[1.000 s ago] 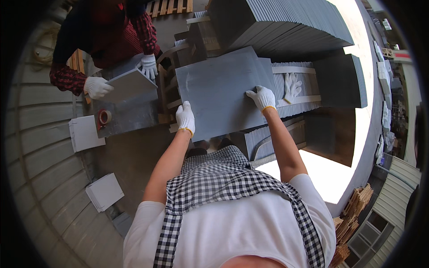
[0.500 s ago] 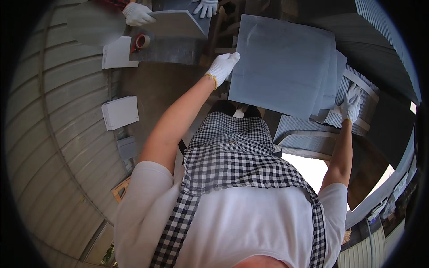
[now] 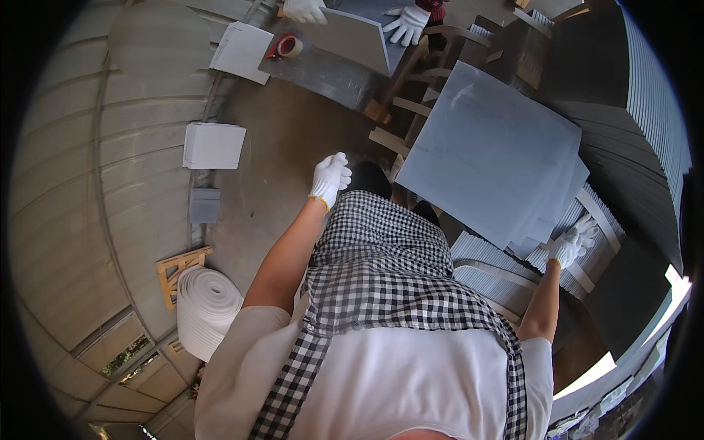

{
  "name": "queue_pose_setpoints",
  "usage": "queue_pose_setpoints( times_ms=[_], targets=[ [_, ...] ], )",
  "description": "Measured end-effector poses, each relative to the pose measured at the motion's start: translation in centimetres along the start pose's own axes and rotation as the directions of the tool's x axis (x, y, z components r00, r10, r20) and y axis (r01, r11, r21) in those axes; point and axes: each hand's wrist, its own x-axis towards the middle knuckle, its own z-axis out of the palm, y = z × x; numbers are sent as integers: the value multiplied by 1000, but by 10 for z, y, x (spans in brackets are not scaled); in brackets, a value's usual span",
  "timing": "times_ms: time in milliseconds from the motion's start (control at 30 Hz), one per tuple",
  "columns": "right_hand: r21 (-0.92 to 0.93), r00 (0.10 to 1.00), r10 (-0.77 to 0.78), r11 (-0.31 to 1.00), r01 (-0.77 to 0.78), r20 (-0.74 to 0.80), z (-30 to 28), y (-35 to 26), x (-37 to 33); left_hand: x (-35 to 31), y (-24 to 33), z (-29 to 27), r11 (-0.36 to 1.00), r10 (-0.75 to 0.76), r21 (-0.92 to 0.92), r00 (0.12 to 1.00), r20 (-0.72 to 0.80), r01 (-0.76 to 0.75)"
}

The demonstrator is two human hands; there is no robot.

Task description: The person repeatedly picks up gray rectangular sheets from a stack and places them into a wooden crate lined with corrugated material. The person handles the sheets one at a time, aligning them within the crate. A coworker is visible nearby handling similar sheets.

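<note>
My left hand (image 3: 332,176), in a white knit glove with a yellow cuff, is closed in a loose fist in the air in front of my apron. It is apart from the grey sheets, and nothing shows in it. Several flat grey sheets (image 3: 499,154) lie fanned in a pile to the right, their right edges overlapping. My right hand (image 3: 574,240), gloved alike, lies with its fingers stretched out over a stack of thin grey panels (image 3: 579,268) bound with pale straps, close beside the fanned sheets.
Across from me, a co-worker's gloved hands (image 3: 405,25) are at a grey board (image 3: 356,40) on a table, with a tape roll (image 3: 289,46) near it. White stacks (image 3: 213,145) stand along the left wall. A white foam roll (image 3: 209,301) is at lower left. Tall grey stacks rise at right.
My left hand has come away from the left edge of the grey sheets, moving left and toward me. My view has turned leftward. My right hand stays on the strapped stack.
</note>
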Motion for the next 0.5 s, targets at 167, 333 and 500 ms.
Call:
queue_pose_setpoints(
  times_ms=[167, 333, 500],
  targets=[
    [16, 996, 27, 999, -28, 84, -56, -62, -23, -25, 46, 16, 929, 336, 188, 940, -61, -320],
    [326, 993, 113, 941, -92, -46, -29, -44, -23, -24, 106, 20, 855, 428, 326, 904, -9, -402],
    [230, 966, 48, 973, 12, -254, -7, -30, -18, -29, 130, 45, 766, 446, 486, 893, 68, -419]
  ],
)
